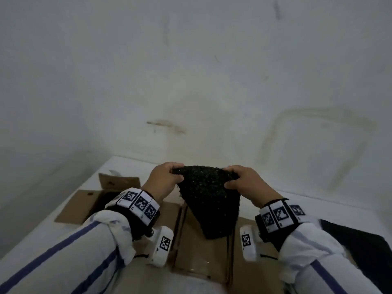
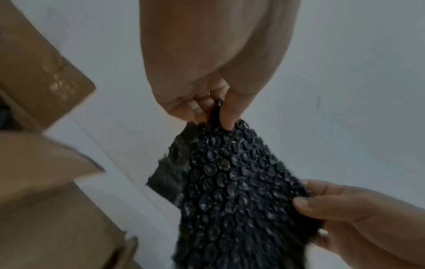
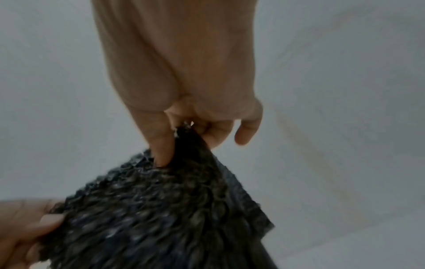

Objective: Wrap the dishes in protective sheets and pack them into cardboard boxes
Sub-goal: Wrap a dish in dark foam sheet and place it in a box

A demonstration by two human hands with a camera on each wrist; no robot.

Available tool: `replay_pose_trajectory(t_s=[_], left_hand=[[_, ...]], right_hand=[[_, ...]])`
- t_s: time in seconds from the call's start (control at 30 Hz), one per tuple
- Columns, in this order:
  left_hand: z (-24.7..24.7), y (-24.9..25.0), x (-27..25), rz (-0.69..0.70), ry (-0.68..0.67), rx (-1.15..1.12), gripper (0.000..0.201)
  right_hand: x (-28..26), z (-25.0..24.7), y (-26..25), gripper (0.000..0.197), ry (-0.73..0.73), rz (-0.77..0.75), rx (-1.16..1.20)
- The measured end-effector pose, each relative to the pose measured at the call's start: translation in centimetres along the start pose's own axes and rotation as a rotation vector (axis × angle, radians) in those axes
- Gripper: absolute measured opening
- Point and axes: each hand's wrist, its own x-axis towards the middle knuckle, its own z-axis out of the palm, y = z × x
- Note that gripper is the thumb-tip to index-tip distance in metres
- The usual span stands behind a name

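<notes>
Both sleeves (image 1: 101,236) frame the view. Black bubble sheet (image 1: 210,200) is pinched at its top corners by left hand (image 1: 164,181) and right hand (image 1: 246,183), held above an open box (image 1: 203,251). No dish is seen; wrapping seemingly remains undone.

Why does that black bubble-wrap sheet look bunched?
Partly spread: left hand and right hand pinch the black bubble-wrap sheet's top edge; it hangs narrowing.

Open air is lying above and beyond the bubble wrap (image 1: 210,200). Below it, raised cardboard box flaps (image 1: 118,180) are standing in the way, crowding the bench (image 1: 53,236) on the left.
</notes>
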Motion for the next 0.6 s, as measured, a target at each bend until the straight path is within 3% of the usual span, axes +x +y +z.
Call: replay_pose_trajectory(t_s=[0.03, 0.1, 0.17, 0.23, 0.3, 0.37, 0.4, 0.5, 0.53, 0.6], left_hand=[[-1.2, -0.3, 0.1, 0.007, 0.046, -0.012, 0.026], [-3.5, -1.0, 0.5, 0.015, 0.156, -0.006, 0.019], [-5.5, -1.7, 0.7, -0.011, 0.244, -0.023, 0.027], [-7.2, -1.8, 0.3, -0.082, 0.193, -0.164, 0.033], [-8.5, -1.6, -0.4, -0.21, -0.049, -0.387, 0.047], [-9.8, -1.8, -0.7, -0.321, -0.318, -0.548, 0.06], [-10.4, -2.3, -0.7, -0.349, -0.389, -0.597, 0.058], [-12.3, -4.0, -0.4, -0.417, -0.274, -0.638, 0.036], [-13.1, -4.5, -0.3, -0.429, -0.215, -0.654, 0.033], [-14.7, -5.3, -0.6, -0.435, -0.17, -0.708, 0.03]], right_hand=[[0.4, 1.0, -1.2, 0.014, 0.058, -0.018, -0.158], [1.0, 3.0, -3.1, 0.006, 0.188, -0.018, -0.366], [1.2, 4.9, -4.9, 0.011, 0.316, -0.069, -0.363], [0.8, 7.0, -6.8, 0.014, 0.399, -0.214, -0.275], [0.1, 9.4, -8.8, 0.016, 0.351, -0.326, -0.199], [-0.5, 12.2, -10.5, 0.017, 0.184, -0.41, -0.153], [-0.7, 13.5, -11.2, 0.016, 0.079, -0.453, -0.145], [-1.0, 16.4, -12.0, 0.024, -0.16, -0.459, -0.076], [-0.9, 16.8, -12.0, 0.034, -0.152, -0.4, -0.02], [-0.2, 17.3, -11.7, 0.043, -0.003, -0.26, 0.063]])
